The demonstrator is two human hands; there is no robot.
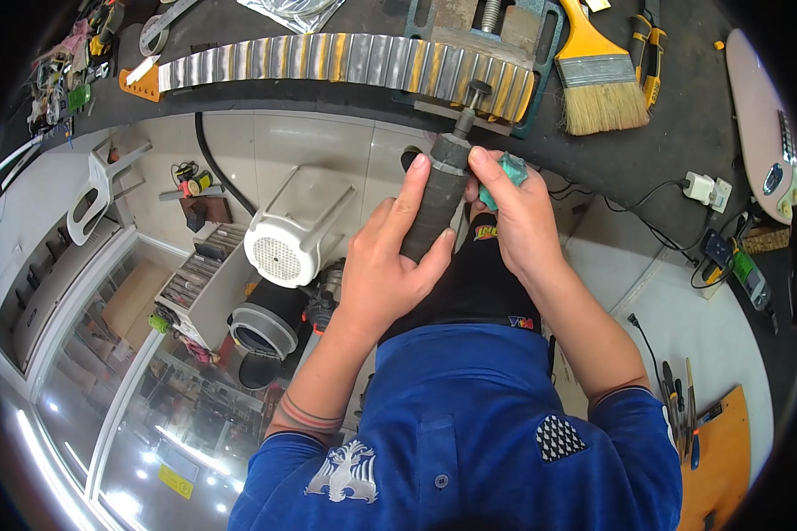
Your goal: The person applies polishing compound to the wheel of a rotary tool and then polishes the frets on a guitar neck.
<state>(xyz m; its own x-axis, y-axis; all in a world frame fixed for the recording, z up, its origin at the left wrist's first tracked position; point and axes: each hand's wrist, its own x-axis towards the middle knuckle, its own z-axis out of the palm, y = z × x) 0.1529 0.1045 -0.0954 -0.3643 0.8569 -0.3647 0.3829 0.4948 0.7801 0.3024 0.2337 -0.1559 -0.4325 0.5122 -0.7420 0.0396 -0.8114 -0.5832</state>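
Note:
My left hand (385, 252) is wrapped round the black body of a rotary grinder (436, 199), its index finger lying along the side. The grinder points away from me, and its small dark bit (479, 88) is over the right end of a curved, ridged metal strip (328, 58) with yellow streaks. Whether the bit touches the strip, I cannot tell. My right hand (522, 212) is closed around a crumpled-looking teal-green lump (512, 168), with its thumb tip close beside the grinder's collar. The other fingers of that hand are partly hidden.
Behind the strip's right end stands a bench vise (540, 66). A wide paintbrush (600, 84) and yellow-black pliers (653, 66) lie to its right on the dark bench (695, 97). Below the bench are a white stool (283, 252) and a black cylindrical container (266, 323). Cables hang at right.

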